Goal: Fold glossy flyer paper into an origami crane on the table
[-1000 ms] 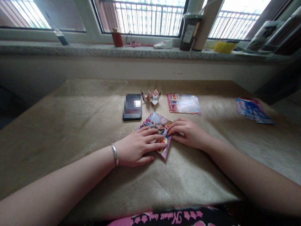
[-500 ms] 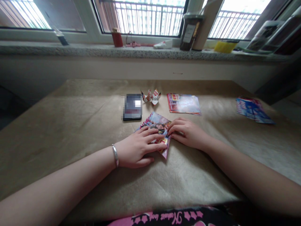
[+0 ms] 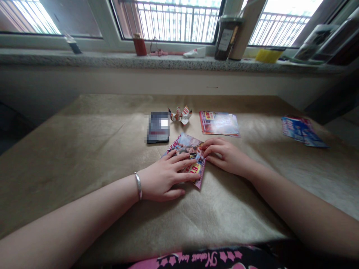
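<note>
A folded sheet of colourful printed paper (image 3: 188, 146) lies on the table in front of me. My left hand (image 3: 165, 177), with a silver bangle at the wrist, lies flat on its near left part, fingers stretched out and spread. My right hand (image 3: 224, 155) rests at the paper's right edge, its fingertips curled and pressing on the fold. Neither hand lifts the paper off the table.
A dark phone (image 3: 158, 127) lies just beyond the paper, with a small folded paper figure (image 3: 180, 114) and a flyer (image 3: 218, 123) further back. Another flyer (image 3: 301, 130) sits at the far right. The table (image 3: 84, 149) has a tan cover. The windowsill (image 3: 112, 59) holds a red cup and jars.
My right hand has slid a little away from me along the paper's right edge. My left hand has drawn slightly back, uncovering more of the print.
</note>
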`<state>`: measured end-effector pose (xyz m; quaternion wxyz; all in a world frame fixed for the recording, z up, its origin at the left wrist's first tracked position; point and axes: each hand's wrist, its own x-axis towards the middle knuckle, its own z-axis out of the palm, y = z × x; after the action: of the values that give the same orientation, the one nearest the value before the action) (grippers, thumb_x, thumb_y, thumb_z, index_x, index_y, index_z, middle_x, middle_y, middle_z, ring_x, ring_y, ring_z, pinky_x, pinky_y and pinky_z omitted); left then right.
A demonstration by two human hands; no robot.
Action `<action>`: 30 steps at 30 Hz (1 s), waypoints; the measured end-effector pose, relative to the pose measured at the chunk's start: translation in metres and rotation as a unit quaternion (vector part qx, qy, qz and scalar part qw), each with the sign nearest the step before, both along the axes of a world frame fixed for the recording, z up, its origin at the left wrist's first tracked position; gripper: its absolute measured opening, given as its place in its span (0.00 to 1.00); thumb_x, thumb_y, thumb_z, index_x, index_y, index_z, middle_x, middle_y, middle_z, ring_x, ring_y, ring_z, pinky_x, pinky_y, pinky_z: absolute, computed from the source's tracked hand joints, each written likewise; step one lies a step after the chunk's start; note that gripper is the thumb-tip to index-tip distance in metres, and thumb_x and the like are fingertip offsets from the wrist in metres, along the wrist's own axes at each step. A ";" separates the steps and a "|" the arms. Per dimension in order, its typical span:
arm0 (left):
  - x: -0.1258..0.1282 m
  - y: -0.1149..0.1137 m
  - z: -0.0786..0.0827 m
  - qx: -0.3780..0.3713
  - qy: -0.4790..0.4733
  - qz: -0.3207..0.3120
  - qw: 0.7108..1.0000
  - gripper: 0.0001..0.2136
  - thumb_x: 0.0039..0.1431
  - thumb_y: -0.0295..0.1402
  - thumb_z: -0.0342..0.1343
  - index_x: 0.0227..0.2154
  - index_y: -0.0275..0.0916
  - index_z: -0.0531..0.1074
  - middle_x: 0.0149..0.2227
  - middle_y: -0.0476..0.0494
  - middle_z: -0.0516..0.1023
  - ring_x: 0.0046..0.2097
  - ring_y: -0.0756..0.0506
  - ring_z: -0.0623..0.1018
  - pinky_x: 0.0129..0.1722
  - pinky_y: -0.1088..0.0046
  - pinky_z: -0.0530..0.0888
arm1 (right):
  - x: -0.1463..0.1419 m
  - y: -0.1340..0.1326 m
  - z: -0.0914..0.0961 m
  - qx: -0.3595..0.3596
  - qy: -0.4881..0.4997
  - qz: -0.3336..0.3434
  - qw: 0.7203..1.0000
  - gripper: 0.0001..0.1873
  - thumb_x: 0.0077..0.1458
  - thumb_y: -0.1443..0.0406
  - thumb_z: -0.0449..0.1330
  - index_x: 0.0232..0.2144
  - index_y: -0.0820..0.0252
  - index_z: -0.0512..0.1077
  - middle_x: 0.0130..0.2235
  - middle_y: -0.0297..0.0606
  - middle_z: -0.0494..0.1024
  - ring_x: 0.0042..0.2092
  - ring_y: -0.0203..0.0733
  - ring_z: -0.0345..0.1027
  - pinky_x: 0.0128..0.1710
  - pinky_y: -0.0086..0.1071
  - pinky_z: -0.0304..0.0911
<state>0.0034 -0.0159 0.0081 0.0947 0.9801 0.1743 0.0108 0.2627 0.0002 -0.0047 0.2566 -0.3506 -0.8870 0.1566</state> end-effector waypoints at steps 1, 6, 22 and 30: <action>0.000 0.000 0.000 0.001 -0.003 0.001 1.000 0.25 0.57 0.41 0.51 0.58 0.52 0.58 0.64 0.45 0.52 0.64 0.34 0.53 0.61 0.46 0.48 | 0.001 0.000 -0.001 -0.004 0.007 -0.005 1.000 0.05 0.56 0.67 0.56 0.32 0.56 0.73 0.45 0.40 0.73 0.48 0.40 0.67 0.50 0.38 0.63; 0.000 -0.001 0.001 0.000 -0.010 0.008 1.000 0.25 0.57 0.42 0.51 0.58 0.52 0.58 0.64 0.44 0.53 0.63 0.32 0.54 0.60 0.44 0.49 | -0.001 0.001 -0.005 -0.061 0.035 -0.066 0.995 0.06 0.55 0.64 0.57 0.32 0.56 0.74 0.55 0.42 0.67 0.58 0.44 0.59 0.57 0.42 0.57; 0.001 0.000 -0.002 -0.012 -0.012 0.019 1.000 0.28 0.56 0.44 0.52 0.60 0.52 0.55 0.65 0.45 0.50 0.64 0.28 0.49 0.59 0.39 0.47 | -0.007 -0.001 0.001 -0.046 0.050 -0.151 0.986 0.05 0.55 0.66 0.56 0.30 0.57 0.73 0.36 0.37 0.76 0.39 0.40 0.69 0.42 0.35 0.64; 0.001 0.000 -0.001 -0.013 0.002 0.023 1.000 0.29 0.57 0.45 0.51 0.61 0.53 0.53 0.66 0.45 0.48 0.65 0.29 0.48 0.59 0.39 0.45 | -0.008 -0.003 0.003 -0.060 0.077 -0.170 0.981 0.05 0.54 0.63 0.58 0.31 0.55 0.75 0.35 0.35 0.77 0.38 0.39 0.70 0.35 0.32 0.66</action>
<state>0.0040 -0.0162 0.0067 0.1066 0.9746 0.1969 0.0083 0.2543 -0.0033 -0.0020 0.3251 -0.4979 -0.7812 0.1902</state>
